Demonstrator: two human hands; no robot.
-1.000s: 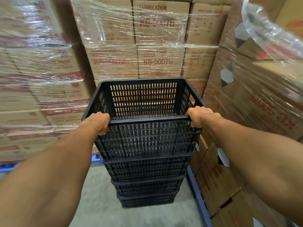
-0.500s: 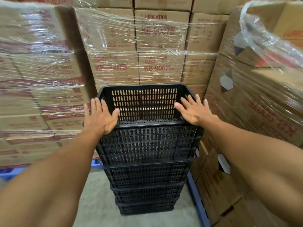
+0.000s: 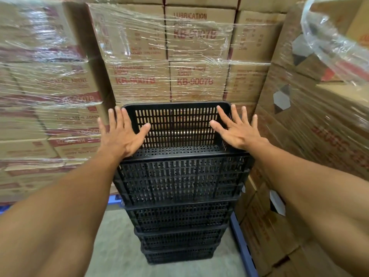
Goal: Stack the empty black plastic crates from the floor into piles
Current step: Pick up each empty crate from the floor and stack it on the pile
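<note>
A pile of several black slotted plastic crates (image 3: 179, 216) stands on the concrete floor in front of me. The top crate (image 3: 179, 172) is empty and sits nested on the pile. My left hand (image 3: 121, 134) hovers flat over its near left corner, fingers spread, holding nothing. My right hand (image 3: 235, 130) is spread the same way over the near right corner. Both palms are at or just above the rim; whether they touch it I cannot tell.
Shrink-wrapped cardboard boxes (image 3: 169, 56) marked "LUBRICATION AGENT KB-9007B" wall in the pile behind, on the left (image 3: 40, 96) and on the right (image 3: 319, 136). Blue pallet edges (image 3: 242, 246) run along the floor. A strip of concrete floor (image 3: 111, 246) lies left of the pile.
One second ago both hands gripped the top crate's near rim. They let go and now hover open with spread fingers. The view has tilted slightly, so the crate sits lower in frame.
</note>
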